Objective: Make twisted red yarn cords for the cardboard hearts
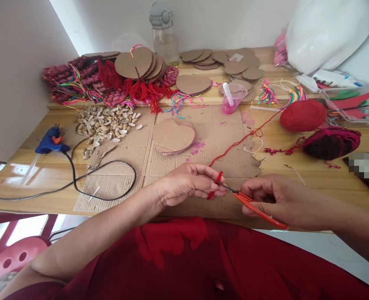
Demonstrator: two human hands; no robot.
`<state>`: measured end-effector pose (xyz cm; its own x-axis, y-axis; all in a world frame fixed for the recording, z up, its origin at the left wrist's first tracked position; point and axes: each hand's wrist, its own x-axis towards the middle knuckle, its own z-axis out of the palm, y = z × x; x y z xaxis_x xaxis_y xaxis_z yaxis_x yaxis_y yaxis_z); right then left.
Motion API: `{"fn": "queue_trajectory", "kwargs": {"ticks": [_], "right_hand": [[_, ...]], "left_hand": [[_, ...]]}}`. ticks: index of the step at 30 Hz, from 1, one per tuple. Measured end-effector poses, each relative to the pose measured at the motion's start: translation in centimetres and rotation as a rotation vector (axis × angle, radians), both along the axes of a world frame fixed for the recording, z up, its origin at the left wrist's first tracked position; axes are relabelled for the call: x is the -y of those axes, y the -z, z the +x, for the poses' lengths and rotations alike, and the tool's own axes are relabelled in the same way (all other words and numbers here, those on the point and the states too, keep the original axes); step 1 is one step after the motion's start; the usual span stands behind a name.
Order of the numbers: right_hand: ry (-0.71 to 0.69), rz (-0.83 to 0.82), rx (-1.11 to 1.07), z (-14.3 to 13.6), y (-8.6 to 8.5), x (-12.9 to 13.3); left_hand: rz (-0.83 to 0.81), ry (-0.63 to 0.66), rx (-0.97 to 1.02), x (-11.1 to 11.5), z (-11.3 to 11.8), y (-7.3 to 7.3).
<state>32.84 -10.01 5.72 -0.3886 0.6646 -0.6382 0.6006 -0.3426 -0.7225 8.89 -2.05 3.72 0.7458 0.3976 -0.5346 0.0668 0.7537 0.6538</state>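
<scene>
My left hand (190, 184) pinches a small loop of red yarn (217, 179) between thumb and fingers near the table's front edge. The strand runs up and right across the table to a red yarn ball (303, 115). My right hand (276, 200) grips orange-handled scissors (256, 207), and the blades point left and meet the yarn at my left fingertips. A stack of cardboard heart cutouts (173, 136) lies on the cardboard sheet (171, 166) just beyond my hands.
A blue glue gun (50, 142) with a black cord (103, 183) lies at left beside a pile of shells (106, 121). A dark red yarn ball (331, 142), a pink cup (232, 98), cardboard discs (140, 63) and red tassels (143, 91) fill the back shelf.
</scene>
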Motion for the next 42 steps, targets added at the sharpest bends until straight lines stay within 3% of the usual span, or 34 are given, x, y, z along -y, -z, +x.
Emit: {"fn": "queue_trajectory", "kwargs": {"ticks": [11, 23, 30, 35, 42], "right_hand": [[0.029, 0.003, -0.032, -0.5, -0.1, 0.2], [0.025, -0.02, -0.078, -0.7, 0.6, 0.5], [0.053, -0.081, -0.157, -1.1, 0.5, 0.6], [0.1, -0.131, -0.291, -1.2, 1.4, 0.5], [0.115, 0.008, -0.33, -0.8, 1.4, 1.3]], "left_hand": [[0.127, 0.018, -0.009, 0.2, 0.0, 1.0], [0.194, 0.049, -0.07, 0.1, 0.3, 0.4], [0.22, 0.093, -0.094, 0.0, 0.2, 0.6], [0.199, 0.105, -0.072, -0.2, 0.1, 1.0], [0.202, 0.09, -0.048, -0.1, -0.6, 0.8]]}}
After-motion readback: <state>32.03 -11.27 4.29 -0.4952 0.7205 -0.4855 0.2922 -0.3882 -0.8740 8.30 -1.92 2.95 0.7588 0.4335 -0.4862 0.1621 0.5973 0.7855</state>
